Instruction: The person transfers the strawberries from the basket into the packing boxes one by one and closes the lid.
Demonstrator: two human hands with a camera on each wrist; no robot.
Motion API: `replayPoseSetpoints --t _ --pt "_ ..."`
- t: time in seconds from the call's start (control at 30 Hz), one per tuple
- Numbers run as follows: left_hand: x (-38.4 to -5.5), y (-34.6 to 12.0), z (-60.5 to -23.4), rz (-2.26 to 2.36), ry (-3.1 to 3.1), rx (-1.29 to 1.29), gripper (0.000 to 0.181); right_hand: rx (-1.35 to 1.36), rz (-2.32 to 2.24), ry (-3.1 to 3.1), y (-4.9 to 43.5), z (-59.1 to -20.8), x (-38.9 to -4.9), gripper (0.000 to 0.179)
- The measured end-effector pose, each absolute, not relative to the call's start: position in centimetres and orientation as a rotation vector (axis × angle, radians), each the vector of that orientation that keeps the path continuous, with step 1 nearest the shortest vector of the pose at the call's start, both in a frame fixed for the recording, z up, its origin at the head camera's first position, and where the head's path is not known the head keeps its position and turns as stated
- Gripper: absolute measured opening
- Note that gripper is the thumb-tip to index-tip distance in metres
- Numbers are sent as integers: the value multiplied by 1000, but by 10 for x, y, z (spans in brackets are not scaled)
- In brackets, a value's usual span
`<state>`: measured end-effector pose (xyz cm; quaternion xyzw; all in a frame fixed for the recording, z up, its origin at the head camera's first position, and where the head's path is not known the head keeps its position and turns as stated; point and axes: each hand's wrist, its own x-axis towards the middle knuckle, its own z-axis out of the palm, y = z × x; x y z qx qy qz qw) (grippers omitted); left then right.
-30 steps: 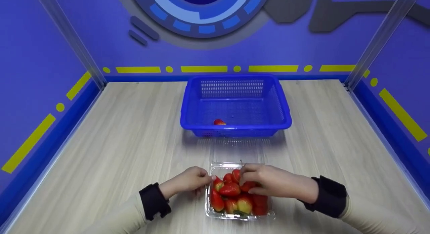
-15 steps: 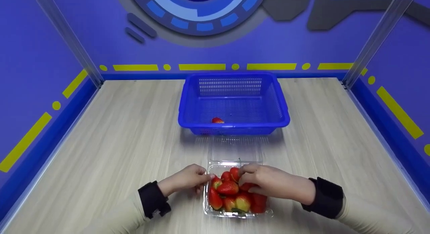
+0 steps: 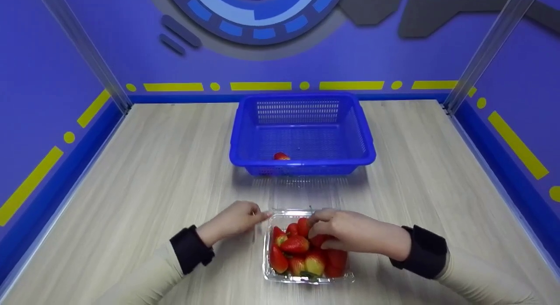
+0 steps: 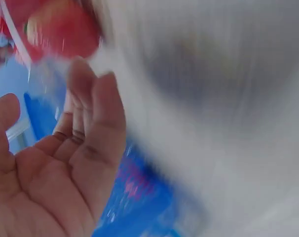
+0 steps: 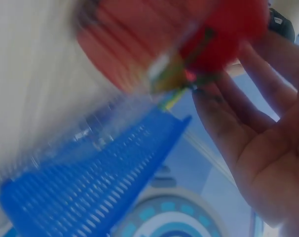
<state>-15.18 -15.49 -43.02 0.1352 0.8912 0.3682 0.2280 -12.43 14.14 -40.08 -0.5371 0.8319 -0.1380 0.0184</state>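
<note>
Red strawberries, some with pale patches, fill a clear plastic clamshell box near the table front. The right hand reaches over the box's right side. Its thumb and fingers pinch a strawberry among the others; in the right wrist view, fingers meet the red fruit near its green stem, though blur hides the exact contact. Beside the box's back left corner is the left hand, its index fingertip near the rim. In the left wrist view that hand is loosely bent and holds nothing.
A blue perforated plastic basket stands behind the box, with a strawberry visible inside near its front wall. The transparent lid lies folded back toward it. Blue panels enclose the wooden table at the back and sides.
The left hand has drawn away from the strawberries at the box's left edge, moving back and left. The right hand has stayed nearly in place over the box.
</note>
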Motion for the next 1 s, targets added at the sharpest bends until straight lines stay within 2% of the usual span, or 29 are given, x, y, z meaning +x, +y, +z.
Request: replayPoseSetpoints --t 0.17,0.37,0.6,0.77,1.0 --pt "-180 -167 -395 1029 2591 392 37 -1731 -523 2611 141 -372 -149 22" --pt "-223 -182 -349 1004 2790 310 41 -1597 -648 2678 136 -318 -196 23" --pt "-269 -189 -337 861 2932 214 42 -1367 -684 2714 113 -280 -254 28" --pt "-295 -192 -355 723 2993 129 45 -1166 -678 2700 92 -283 -291 33" --pt "-314 -193 -376 780 2920 4 49 -971 -665 2620 72 -318 -331 38"
